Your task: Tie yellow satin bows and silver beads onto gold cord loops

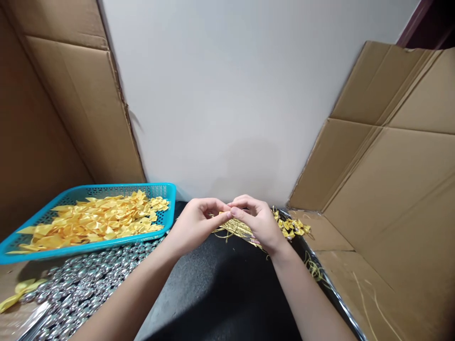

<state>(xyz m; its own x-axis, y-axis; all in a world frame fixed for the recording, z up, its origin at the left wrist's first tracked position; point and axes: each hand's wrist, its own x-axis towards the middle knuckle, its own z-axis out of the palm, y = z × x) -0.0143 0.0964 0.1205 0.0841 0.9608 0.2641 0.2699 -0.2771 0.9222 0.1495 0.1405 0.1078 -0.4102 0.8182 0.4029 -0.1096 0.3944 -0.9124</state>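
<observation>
My left hand [197, 222] and my right hand [258, 220] meet at the fingertips above the far end of a black work surface [199, 284]. Thumbs and forefingers are pinched together on both. Whatever lies between the fingertips is too small and too covered to make out. Just behind and below them is a bundle of shiny gold cord [236, 228], with a few loose loops sticking out. To the right of my right hand, yellow ribbon bows [293, 226] lie in a small heap, some with gold cord on them.
A turquoise basket [169, 201] full of yellow ribbon bows [106, 218] stands at the left. Many silver beads [92, 272] spread in front of it, beside a single yellow bow [21, 293]. Loose cord [314, 267] lies along the right edge. Cardboard walls [401, 189] flank both sides.
</observation>
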